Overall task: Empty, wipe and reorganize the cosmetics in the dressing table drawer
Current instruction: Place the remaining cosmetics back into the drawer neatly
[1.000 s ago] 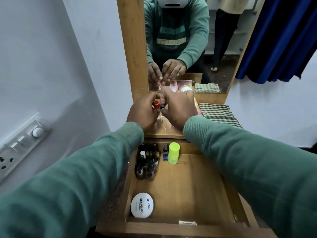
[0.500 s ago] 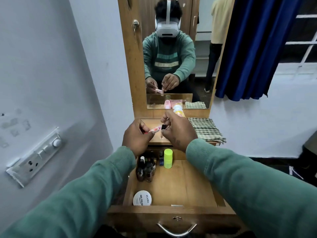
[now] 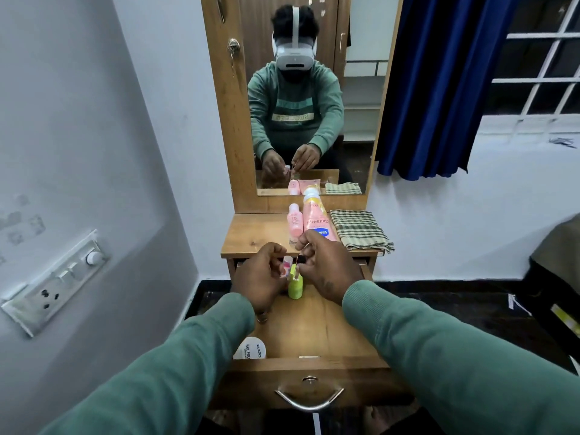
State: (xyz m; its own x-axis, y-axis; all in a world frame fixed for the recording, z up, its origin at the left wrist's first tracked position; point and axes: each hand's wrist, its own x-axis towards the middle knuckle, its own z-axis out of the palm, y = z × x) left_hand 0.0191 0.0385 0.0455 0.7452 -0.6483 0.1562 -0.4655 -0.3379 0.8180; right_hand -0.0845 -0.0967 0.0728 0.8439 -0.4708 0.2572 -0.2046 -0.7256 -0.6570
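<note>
My left hand (image 3: 262, 274) grips a small pink-and-white bottle (image 3: 286, 265) above the open wooden drawer (image 3: 317, 328). My right hand (image 3: 328, 265) pinches a small dark cap (image 3: 301, 259) right beside that bottle. Below them a lime-green bottle (image 3: 295, 285) stands in the drawer. A round white nail polish remover tub (image 3: 251, 349) lies at the drawer's front left. My left hand hides the dark small bottles at the drawer's back left.
On the dressing table top (image 3: 254, 237) stand a small pink bottle (image 3: 295, 221), a tall pink lotion bottle (image 3: 315, 216) and a folded checked cloth (image 3: 359, 229). A mirror (image 3: 354, 105) rises behind. A switch panel (image 3: 59, 281) is on the left wall, a blue curtain (image 3: 439, 86) at right.
The view has pulled back and tilted up. Both hands came toward me, from over the table top to above the drawer. The cap in my right hand now sits apart from the bottle.
</note>
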